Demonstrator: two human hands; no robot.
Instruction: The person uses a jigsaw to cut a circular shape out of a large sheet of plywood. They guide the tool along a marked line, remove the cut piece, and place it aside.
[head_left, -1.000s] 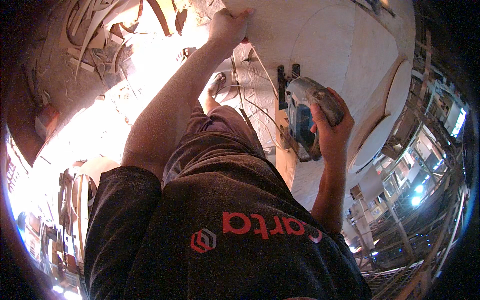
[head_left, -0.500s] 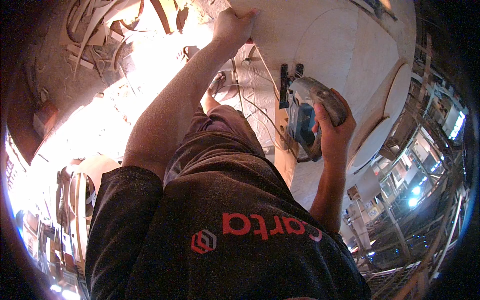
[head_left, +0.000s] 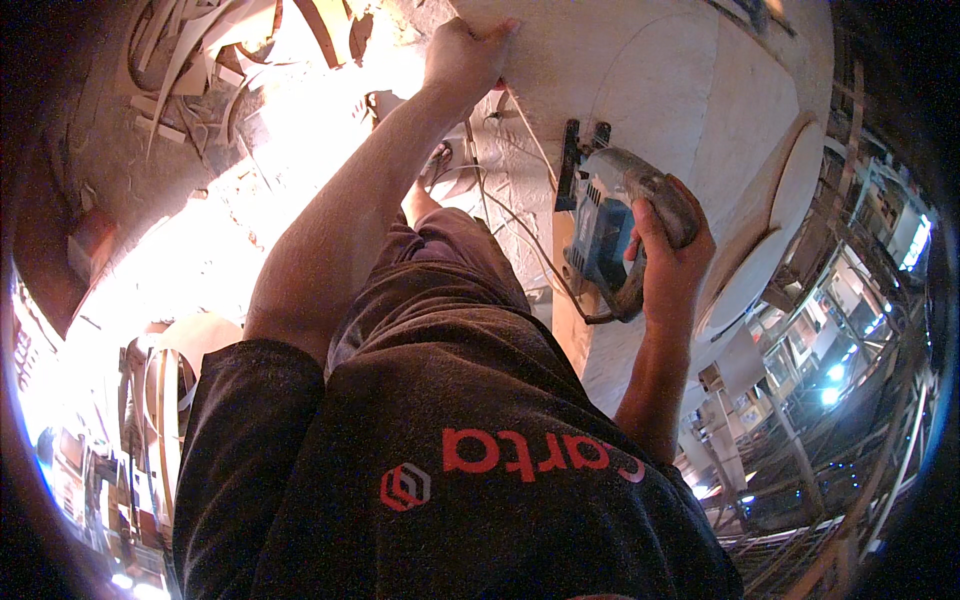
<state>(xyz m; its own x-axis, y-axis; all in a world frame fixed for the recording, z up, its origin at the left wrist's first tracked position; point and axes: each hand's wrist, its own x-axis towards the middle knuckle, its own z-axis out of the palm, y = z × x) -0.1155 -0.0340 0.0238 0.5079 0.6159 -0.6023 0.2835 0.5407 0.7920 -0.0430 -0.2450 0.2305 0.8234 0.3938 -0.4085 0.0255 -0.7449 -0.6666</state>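
My right hand (head_left: pixel 672 255) is wrapped round the dark handle of a blue and grey jigsaw (head_left: pixel 603 238). The jigsaw's black base plate rests on a pale plywood sheet (head_left: pixel 660 90) near its left edge; the blade is hidden. A thin curved line runs over the sheet beyond the tool. Further forward, my left hand (head_left: pixel 462 55) grips the same edge of the sheet, its thumb lying on top and its other fingers mostly out of sight. From the jigsaw's rear a dark power cord (head_left: pixel 522 222) loops down to the left.
Curved wood offcuts (head_left: pixel 185 75) litter the floor at the far left, beside a patch of glaring light. Rounded cut panels (head_left: pixel 790 190) lie along the right side of the sheet. More bent wooden pieces (head_left: pixel 160 400) stand at the lower left. A foot (head_left: pixel 438 160) shows below the sheet's edge.
The jigsaw and my right hand have shifted slightly forward along the sheet's edge. My left hand keeps its place and grip.
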